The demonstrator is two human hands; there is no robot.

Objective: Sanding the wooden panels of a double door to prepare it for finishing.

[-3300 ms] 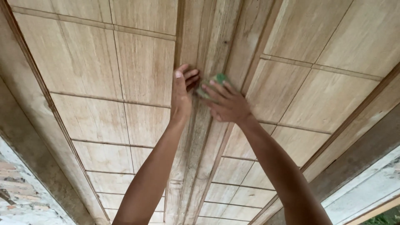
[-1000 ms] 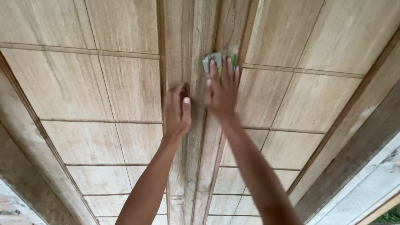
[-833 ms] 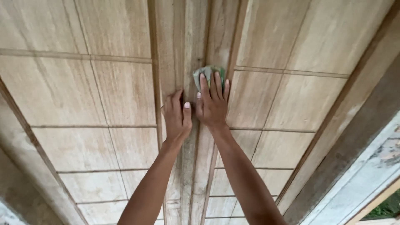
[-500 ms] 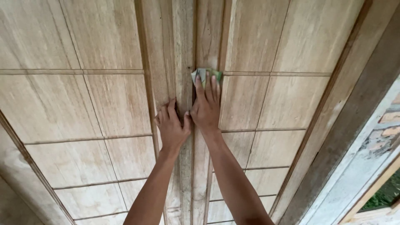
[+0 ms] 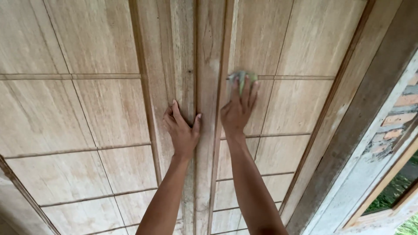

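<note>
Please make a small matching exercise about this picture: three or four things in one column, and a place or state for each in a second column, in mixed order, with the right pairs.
Column one:
1. left hand
2. right hand
3. green pad
4. brick wall

Column two:
A. under the fingertips, at the edge of the wooden panel
B. flat on the middle wooden post, holding nothing
C. far right, beyond the frame
D. pressing the pad against the wood

Pairs: 1-B, 2-D, 3-A, 4-C
</note>
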